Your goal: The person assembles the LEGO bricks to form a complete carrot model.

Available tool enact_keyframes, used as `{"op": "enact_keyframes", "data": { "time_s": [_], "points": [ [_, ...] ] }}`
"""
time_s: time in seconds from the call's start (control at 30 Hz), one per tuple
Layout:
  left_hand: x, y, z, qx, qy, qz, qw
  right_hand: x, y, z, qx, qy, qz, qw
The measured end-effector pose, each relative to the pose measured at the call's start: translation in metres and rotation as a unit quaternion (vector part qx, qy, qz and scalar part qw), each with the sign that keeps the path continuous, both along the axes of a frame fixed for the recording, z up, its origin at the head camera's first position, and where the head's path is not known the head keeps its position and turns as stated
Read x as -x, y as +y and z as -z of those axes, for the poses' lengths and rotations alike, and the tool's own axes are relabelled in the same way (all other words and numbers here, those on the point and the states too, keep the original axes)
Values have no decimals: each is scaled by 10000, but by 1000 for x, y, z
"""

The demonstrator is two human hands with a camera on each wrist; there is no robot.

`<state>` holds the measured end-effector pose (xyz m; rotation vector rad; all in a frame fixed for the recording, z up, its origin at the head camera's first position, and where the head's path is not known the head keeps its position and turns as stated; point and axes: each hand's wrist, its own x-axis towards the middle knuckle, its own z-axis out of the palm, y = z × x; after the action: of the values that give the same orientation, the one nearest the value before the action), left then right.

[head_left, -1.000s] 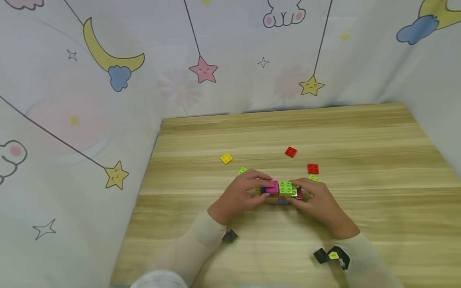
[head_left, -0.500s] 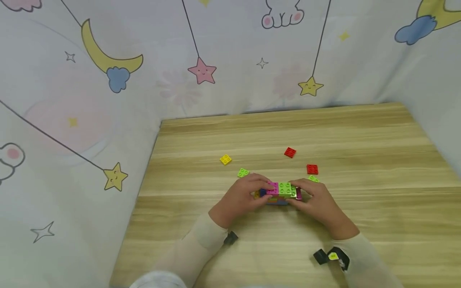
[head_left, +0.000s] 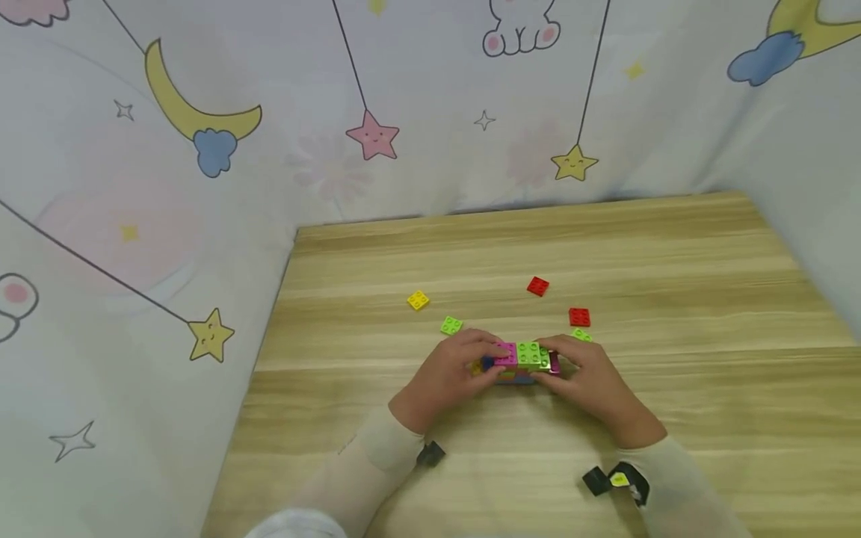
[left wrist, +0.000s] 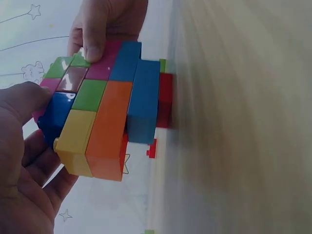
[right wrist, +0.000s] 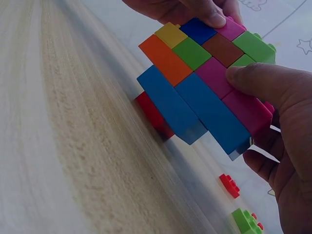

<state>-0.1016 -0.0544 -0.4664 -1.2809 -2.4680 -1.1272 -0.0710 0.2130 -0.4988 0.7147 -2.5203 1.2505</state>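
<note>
A stepped structure of toy building bricks [right wrist: 168, 102] stands on the table, a red brick [left wrist: 165, 100] at its base. Blue, orange, yellow, green, brown and magenta bricks form the layers above. My left hand [head_left: 447, 377] holds the upper left end, its thumb on the near face and a finger over the pink brick [head_left: 506, 355] on top. My right hand [head_left: 599, 381] grips the opposite end; its thumb presses the magenta bricks [right wrist: 217, 78] while the fingers reach behind. Between the hands, a bright green brick [head_left: 528, 353] shows on top. The far side is hidden.
Loose small bricks lie beyond the hands on the wooden table [head_left: 377, 254]: one yellow [head_left: 418, 300], one green [head_left: 451, 326] and two red, the farther red brick [head_left: 538, 286] standing apart. Another green brick [head_left: 581, 335] is partly behind the right hand. A patterned cloth [head_left: 430, 179] hangs behind.
The head view has shifted slightly. My left hand has drawn a little nearer to me, uncovering the green brick behind it. Both hands keep hold of the brick structure.
</note>
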Motion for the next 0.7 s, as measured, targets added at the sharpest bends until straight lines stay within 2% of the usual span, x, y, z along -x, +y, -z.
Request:
{"op": "enact_keyframes", "data": {
  "time_s": [0.1, 0.2, 0.33, 0.43, 0.5, 0.6, 0.7],
  "points": [
    [-2, 0, 4, 76, 167, -119, 9998, 0, 0, 1, 16, 94, -58, 9999],
    [-3, -1, 7, -7, 36, -106, 9999, 1, 0, 1, 5, 169, -70, 9998],
    [-4, -8, 13, -262, -842, -105, 9960, 1, -2, 2, -37, 250, -31, 9997],
    [-2, -12, 18, -305, -1552, -251, 9871, 1, -1, 0, 20, 230, -49, 9997],
    [0, -15, 21, -318, -1880, -340, 9811, 2, 3, -1, 231, 80, -8, 9997],
    [2, -17, 24, -445, -2172, -346, 9745, 7, 19, -1, 705, -109, 370, 9968],
    [3, -17, 26, -560, -2174, -263, 9741, 18, 42, 4, 854, -216, 1046, 9906]
  ]
}}
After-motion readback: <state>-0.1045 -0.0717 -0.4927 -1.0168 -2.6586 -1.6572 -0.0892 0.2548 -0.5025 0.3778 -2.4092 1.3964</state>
